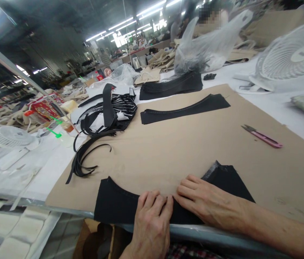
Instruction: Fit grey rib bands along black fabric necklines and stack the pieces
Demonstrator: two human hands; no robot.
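A black curved panel (114,201), fabric-like, lies along the front edge of the table. Its concave side faces away from me, and a greyish strip shows at its right end. My left hand (153,214) bends its fingers over the curved edge near the middle. Just beside it, my right hand (208,198) presses its closed fingers on the same edge, nearly touching the left. Both hands cover the middle of the panel, and the fingertips are partly hidden. Farther back lies another curved black panel (184,109). Pink-handled thread snips (263,137) lie to the right.
Brown board (152,154) covers the tabletop. Black strips (81,158) and a striped black bundle (122,108) lie left. Stacked black panels (170,86) and a clear plastic bag (203,46) are behind. A white fan (294,54) stands right, another fan (11,136) left.
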